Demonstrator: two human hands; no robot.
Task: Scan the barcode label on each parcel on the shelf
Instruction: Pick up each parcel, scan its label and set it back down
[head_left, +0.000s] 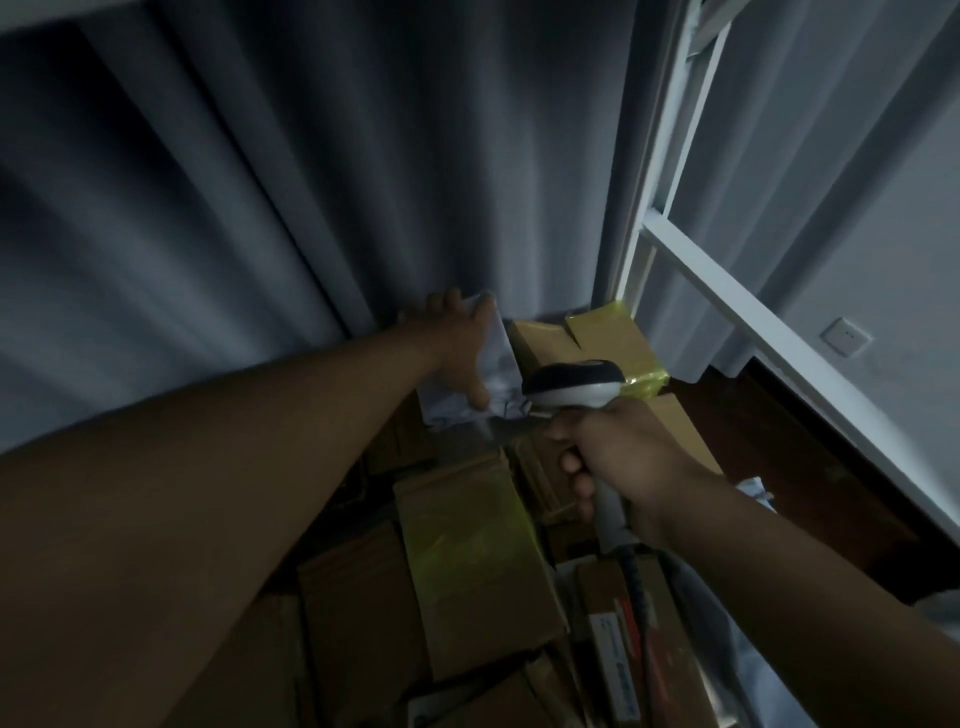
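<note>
Left hand (457, 343) holds up a grey poly mailer (498, 364), presumably presenting its label; right hand (618, 457) clenches the barcode scanner (571, 387), aimed at it.

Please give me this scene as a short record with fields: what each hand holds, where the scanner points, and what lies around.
left hand: the left hand holds a grey plastic mailer bag up, thumb on its front
right hand: the right hand grips the handle of a barcode scanner
scanner aim: head turned toward the bag, close to its lower edge
label: not visible
below: cardboard boxes piled together, some with yellow tape
behind: grey curtain
right side: white shelf frame
light: dim
</note>
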